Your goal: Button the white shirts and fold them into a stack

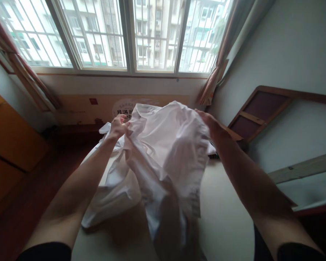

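A white shirt (163, 145) hangs spread between my two hands, its lower part draping toward me over a pale round-edged table (222, 203). My left hand (120, 125) pinches the cloth at the upper left, with thumb and fingers closed on it. At the upper right my right hand (206, 119) grips the other side, its fingers partly hidden behind the fabric. One sleeve-like part falls to the left and touches the tabletop. The cloth is creased and slightly blurred low down.
Beyond the table, a printed box or board (81, 108) lies against the wall under a barred window (130, 40). Curtains (29, 76) hang at both sides. A wooden-framed piece (260, 112) leans at the right wall, and an orange-brown cabinet (11, 137) stands left.
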Available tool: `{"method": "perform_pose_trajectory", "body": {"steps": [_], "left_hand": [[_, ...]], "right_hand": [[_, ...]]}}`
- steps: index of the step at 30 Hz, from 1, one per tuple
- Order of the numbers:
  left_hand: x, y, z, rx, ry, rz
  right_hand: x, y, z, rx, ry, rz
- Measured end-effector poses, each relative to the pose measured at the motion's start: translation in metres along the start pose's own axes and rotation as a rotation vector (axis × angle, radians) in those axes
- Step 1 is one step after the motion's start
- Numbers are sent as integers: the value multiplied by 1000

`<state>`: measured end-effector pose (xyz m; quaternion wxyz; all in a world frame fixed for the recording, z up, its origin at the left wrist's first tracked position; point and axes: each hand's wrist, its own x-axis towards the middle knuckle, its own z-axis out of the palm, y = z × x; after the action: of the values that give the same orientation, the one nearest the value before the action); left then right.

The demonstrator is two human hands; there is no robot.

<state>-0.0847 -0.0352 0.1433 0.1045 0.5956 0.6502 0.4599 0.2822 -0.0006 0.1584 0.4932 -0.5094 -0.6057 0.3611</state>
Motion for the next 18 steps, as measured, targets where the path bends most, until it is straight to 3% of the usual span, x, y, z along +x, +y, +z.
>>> {"method": "perform_pose_trajectory", "body": {"steps": [2,5,7,10,14,18], "left_hand": [[-2,-5,11,217,18,48],[-35,-15,22,426,-95,194],[-70,-19,26,501,-239,306],[-119,-19,26,593,-450,407],[-152,-18,11,768,-512,250],[-151,-29,-13,810,-571,76]], "right_hand": [[-2,19,6,-26,17,140],[-27,58,18,-112,58,239],[-52,80,25,-190,8,214],[-85,96,29,-400,-50,70],[-112,97,27,-808,4,-8],[-119,97,22,-969,-21,13]]}}
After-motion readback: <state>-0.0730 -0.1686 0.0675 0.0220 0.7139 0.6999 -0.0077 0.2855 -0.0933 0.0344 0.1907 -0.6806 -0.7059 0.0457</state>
